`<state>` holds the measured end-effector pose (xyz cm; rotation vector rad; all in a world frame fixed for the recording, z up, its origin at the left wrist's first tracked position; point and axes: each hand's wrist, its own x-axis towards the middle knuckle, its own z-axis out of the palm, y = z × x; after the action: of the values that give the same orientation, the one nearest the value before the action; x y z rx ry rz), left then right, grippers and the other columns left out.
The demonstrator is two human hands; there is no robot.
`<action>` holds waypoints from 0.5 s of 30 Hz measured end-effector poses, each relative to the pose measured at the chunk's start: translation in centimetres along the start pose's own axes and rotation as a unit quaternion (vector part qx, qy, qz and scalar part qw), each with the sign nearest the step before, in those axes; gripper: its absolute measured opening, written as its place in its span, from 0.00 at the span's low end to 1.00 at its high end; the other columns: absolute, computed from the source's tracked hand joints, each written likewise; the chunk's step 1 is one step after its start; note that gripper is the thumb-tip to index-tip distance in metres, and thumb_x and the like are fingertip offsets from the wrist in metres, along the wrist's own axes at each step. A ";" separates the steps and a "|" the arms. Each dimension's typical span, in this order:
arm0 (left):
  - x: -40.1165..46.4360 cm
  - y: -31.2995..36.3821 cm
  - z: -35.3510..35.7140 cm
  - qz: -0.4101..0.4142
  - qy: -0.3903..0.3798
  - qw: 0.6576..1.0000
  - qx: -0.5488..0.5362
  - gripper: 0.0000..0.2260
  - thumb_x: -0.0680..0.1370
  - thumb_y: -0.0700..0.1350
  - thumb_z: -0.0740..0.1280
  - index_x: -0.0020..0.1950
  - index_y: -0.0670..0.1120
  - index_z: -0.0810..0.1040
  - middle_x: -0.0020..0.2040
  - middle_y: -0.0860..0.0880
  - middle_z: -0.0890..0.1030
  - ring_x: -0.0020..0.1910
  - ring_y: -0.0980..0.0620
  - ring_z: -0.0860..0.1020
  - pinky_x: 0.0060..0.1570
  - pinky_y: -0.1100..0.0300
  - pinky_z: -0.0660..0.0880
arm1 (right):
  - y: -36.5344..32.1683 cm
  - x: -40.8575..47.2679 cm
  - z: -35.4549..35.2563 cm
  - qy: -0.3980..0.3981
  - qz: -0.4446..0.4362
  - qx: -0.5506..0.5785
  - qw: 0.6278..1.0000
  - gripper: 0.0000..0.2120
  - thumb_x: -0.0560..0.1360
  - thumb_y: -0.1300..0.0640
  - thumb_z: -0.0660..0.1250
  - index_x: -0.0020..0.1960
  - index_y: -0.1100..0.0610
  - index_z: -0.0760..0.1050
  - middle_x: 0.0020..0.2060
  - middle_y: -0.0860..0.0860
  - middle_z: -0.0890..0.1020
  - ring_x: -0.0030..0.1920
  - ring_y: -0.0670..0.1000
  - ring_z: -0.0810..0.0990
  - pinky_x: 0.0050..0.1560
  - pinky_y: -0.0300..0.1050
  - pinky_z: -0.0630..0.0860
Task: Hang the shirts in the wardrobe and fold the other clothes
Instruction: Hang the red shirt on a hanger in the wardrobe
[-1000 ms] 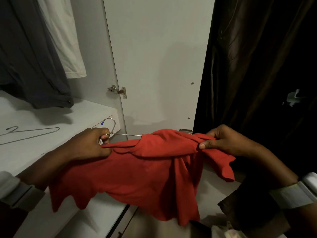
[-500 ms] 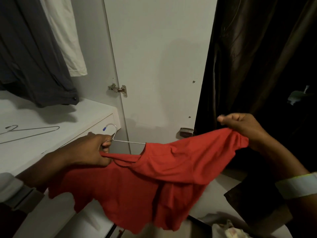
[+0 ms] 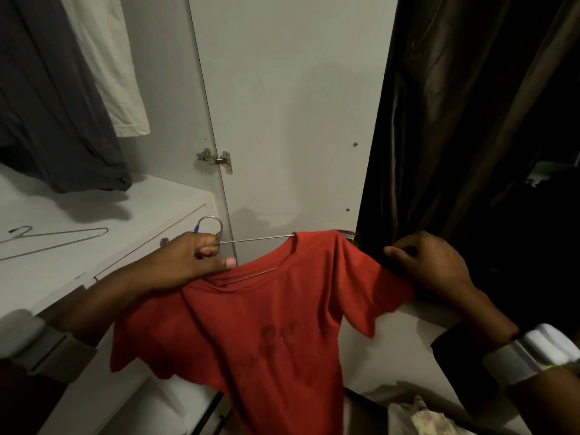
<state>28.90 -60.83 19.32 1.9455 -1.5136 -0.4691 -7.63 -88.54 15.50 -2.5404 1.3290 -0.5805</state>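
Holding: red shirt (image 3: 270, 334) draped on wire hanger (image 3: 251, 243) before the wardrobe door (image 3: 288, 120).
Left hand (image 3: 191, 262): fingers curled round hanger's neck.
Right hand (image 3: 430, 262): grips shirt's shoulder.
Shelf (image 3: 94, 215): spare hanger (image 3: 56, 241).

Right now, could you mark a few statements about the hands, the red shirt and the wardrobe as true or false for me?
1. The left hand grips the wire hanger near its hook. True.
2. The red shirt lies folded on the shelf. False: it is spread on the hanger, held in the air.
3. The right hand is at the shirt's shoulder. True.
4. A spare wire hanger lies on the white shelf. True.
5. Nothing hangs in the wardrobe. False: a dark grey garment and a white garment hang there.
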 end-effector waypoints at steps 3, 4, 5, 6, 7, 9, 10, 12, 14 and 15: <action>0.8 1.8 0.6 0.037 -0.001 0.999 -0.013 0.29 0.71 0.73 0.68 0.34 0.49 0.65 0.30 0.56 0.66 0.30 0.59 0.65 0.35 0.60 0.64 | -5.4 -1.5 0.2 -0.142 -0.132 0.324 0.926 0.18 0.78 0.42 0.69 0.61 0.51 0.84 0.56 0.47 0.86 0.59 0.48 0.84 0.60 0.48 0.81; 1.0 2.3 0.6 0.048 0.001 0.999 -0.020 0.28 0.71 0.72 0.67 0.34 0.48 0.68 0.29 0.56 0.68 0.29 0.60 0.66 0.33 0.62 0.65 | -6.7 -1.6 0.6 -0.174 -0.155 0.354 0.906 0.20 0.78 0.42 0.72 0.63 0.54 0.82 0.58 0.50 0.86 0.60 0.50 0.84 0.62 0.50 0.80; 1.1 2.8 0.6 0.055 0.005 0.998 -0.023 0.28 0.73 0.71 0.65 0.34 0.46 0.71 0.28 0.55 0.71 0.29 0.60 0.68 0.33 0.62 0.66 | -7.5 -1.6 1.1 -0.172 -0.173 0.337 0.909 0.22 0.76 0.40 0.73 0.62 0.54 0.82 0.57 0.51 0.86 0.59 0.51 0.84 0.62 0.52 0.81; 1.2 3.1 0.5 0.056 0.009 0.998 -0.020 0.27 0.74 0.70 0.64 0.35 0.46 0.74 0.29 0.55 0.74 0.29 0.59 0.70 0.34 0.60 0.68 | -8.1 -1.5 1.4 -0.149 -0.186 0.297 0.925 0.23 0.74 0.35 0.73 0.59 0.52 0.83 0.54 0.49 0.86 0.56 0.50 0.85 0.59 0.54 0.82; 1.2 3.2 0.3 0.058 0.010 0.998 -0.004 0.27 0.75 0.70 0.63 0.35 0.46 0.76 0.31 0.55 0.78 0.30 0.58 0.73 0.36 0.57 0.71 | -8.3 -1.3 1.6 -0.120 -0.193 0.257 0.939 0.23 0.74 0.32 0.72 0.54 0.51 0.83 0.50 0.46 0.86 0.52 0.47 0.85 0.55 0.54 0.82; 0.9 3.3 0.0 0.065 -0.008 0.997 0.032 0.26 0.76 0.70 0.61 0.38 0.48 0.80 0.36 0.54 0.83 0.36 0.54 0.79 0.45 0.51 0.75 | -8.4 -0.9 1.1 -0.097 -0.197 0.198 0.955 0.16 0.74 0.33 0.71 0.42 0.45 0.81 0.39 0.39 0.83 0.40 0.42 0.82 0.43 0.48 0.79; 0.7 3.4 0.1 0.065 -0.018 0.997 0.039 0.26 0.76 0.70 0.60 0.39 0.49 0.81 0.38 0.54 0.84 0.39 0.53 0.81 0.47 0.49 0.76 | -8.6 -0.9 0.7 -0.098 -0.211 0.164 0.959 0.15 0.75 0.35 0.71 0.37 0.43 0.79 0.36 0.36 0.81 0.36 0.40 0.79 0.39 0.44 0.74; 0.5 3.7 0.6 0.068 -0.024 0.996 0.043 0.26 0.77 0.70 0.59 0.41 0.49 0.82 0.39 0.56 0.84 0.39 0.54 0.81 0.47 0.49 0.76 | -9.4 -1.0 0.1 -0.099 -0.263 0.069 0.957 0.16 0.75 0.33 0.69 0.37 0.44 0.79 0.34 0.37 0.79 0.36 0.39 0.76 0.37 0.42 0.69; 0.8 3.9 1.1 0.062 -0.018 0.995 0.071 0.27 0.75 0.72 0.59 0.43 0.51 0.82 0.38 0.58 0.83 0.38 0.54 0.80 0.45 0.50 0.75 | -10.3 -1.0 -0.1 -0.090 -0.312 -0.005 0.946 0.20 0.76 0.31 0.65 0.46 0.46 0.83 0.36 0.42 0.81 0.39 0.39 0.76 0.38 0.43 0.71; 0.9 4.0 1.3 0.057 -0.016 0.995 0.083 0.28 0.75 0.75 0.58 0.44 0.53 0.83 0.39 0.57 0.83 0.39 0.53 0.81 0.46 0.48 0.77 | -10.8 -1.0 -0.1 -0.086 -0.326 -0.023 0.941 0.22 0.76 0.29 0.62 0.49 0.45 0.83 0.39 0.43 0.82 0.41 0.40 0.77 0.40 0.44 0.73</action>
<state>25.44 -62.63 21.05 1.9695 -1.7209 -0.3354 -0.19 -81.59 19.33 -2.9710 0.4215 -0.4125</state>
